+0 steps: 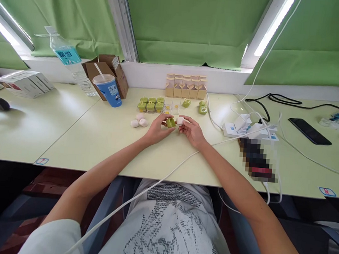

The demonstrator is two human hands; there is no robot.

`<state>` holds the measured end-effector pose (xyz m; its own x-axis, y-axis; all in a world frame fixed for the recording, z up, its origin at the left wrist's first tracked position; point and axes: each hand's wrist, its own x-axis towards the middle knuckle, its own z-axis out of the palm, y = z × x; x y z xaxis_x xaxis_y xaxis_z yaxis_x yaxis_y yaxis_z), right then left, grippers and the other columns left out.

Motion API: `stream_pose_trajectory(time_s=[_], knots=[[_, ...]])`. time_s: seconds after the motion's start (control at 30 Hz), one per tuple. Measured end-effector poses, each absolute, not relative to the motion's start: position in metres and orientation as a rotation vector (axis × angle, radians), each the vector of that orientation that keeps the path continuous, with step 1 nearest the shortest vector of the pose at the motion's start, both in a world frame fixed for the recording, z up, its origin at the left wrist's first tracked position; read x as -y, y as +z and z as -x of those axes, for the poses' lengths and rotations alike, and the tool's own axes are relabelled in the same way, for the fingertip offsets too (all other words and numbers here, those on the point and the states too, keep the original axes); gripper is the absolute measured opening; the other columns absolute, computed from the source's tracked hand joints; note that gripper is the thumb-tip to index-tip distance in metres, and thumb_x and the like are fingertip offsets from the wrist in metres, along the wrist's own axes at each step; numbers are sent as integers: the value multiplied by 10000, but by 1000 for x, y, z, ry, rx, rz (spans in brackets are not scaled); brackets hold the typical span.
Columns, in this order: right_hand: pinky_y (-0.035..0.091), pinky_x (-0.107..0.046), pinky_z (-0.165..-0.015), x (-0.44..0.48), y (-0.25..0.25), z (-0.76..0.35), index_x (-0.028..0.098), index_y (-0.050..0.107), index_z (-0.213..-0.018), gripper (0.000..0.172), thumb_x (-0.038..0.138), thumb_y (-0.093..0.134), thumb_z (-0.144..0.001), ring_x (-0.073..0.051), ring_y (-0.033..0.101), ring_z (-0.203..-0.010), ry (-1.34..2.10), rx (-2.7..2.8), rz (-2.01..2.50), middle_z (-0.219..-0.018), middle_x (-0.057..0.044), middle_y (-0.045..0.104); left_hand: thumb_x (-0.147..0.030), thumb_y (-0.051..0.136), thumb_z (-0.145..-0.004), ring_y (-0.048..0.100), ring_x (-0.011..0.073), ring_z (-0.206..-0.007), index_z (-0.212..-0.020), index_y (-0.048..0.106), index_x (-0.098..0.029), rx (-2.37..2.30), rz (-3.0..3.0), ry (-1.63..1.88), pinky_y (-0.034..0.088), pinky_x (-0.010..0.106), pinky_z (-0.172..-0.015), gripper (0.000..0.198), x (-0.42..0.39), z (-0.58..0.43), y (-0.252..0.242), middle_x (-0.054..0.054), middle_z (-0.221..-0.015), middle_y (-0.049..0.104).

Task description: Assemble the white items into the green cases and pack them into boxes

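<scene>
Head view: two bare hands are seen over the table (pixel 80 135), and all places are told from the box row (pixel 185 90) by the wall
Left hand (pixel 159 129): held in front of the box row; the green container (pixel 170 122) is pinched between thumb and fingers, apparently to be steadied by its sides
Green container: held up between the hands, in front of the box row, seemingly tilted so that its hollow is left uncovered
Right hand (pixel 193 132): held in front of the box row, toward its right end; the white piece (pixel 180 121) is pinched at the fingertips, the lower fingers are loosely bent, and the exact thumb contact cannot be told
White piece: held just beside the green container, in front of the box row, probably gripped lightly because it looks soft
Loose pieces (pixel 143 122): laid to the front left of the box row, near the left hand, likely for a short reach
Lidded containers (pixel 150 107): grouped to the front left of the box row, beyond the loose pieces, perhaps to be kept together
Blue cup (pixel 110 93): stood well left of the box row, presumably so that the hands are not hindered
</scene>
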<state>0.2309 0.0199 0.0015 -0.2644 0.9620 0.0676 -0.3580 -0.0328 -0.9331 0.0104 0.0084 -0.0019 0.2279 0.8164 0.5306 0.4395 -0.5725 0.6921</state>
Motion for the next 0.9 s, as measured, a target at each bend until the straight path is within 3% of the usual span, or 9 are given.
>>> stream_pose_trajectory(time_s=[0.1,0.27,0.43,0.63,0.9], knots=[[576,-327,-708,-19,6,-233,241,762,-1183,533,503,912,-744,-168,665,-785,1612,1040,759,-996,-35,778,-343,808,-958,763,214,-1130,-1403,673,-229,-1137,-2081,1292,680,375,-973,479,-9,-12,-2,118,-1356,765],[478,-271,-645,-16,5,-233,254,767,-1212,655,407,1022,-629,-105,545,-678,1511,1083,814,-832,64,656,-241,809,-920,730,210,-1125,-1350,685,-225,-1118,-2174,1297,673,336,-913,448,-7,-14,-4,103,-1282,730],[491,-300,-648,-13,3,-228,248,765,-1158,624,555,1011,-674,-131,596,-707,1421,1181,831,-853,47,663,-206,818,-897,710,211,-1129,-1330,695,-236,-1113,-2174,1296,669,326,-892,451,-7,-13,-3,92,-1261,718],[461,-294,-629,-14,0,-225,208,814,-1091,592,619,1006,-711,-102,507,-656,1321,1297,859,-828,34,702,-246,845,-897,728,206,-1134,-1328,714,-247,-1128,-2198,1246,666,317,-895,450,-5,-14,0,83,-1278,730],[567,-296,-633,-20,-7,-229,214,796,-1196,640,632,1013,-762,-111,610,-625,1368,1270,776,-799,44,696,-310,826,-929,749,191,-1108,-1372,723,-232,-1075,-2195,1286,653,322,-936,461,-7,-15,-2,73,-1265,764]])
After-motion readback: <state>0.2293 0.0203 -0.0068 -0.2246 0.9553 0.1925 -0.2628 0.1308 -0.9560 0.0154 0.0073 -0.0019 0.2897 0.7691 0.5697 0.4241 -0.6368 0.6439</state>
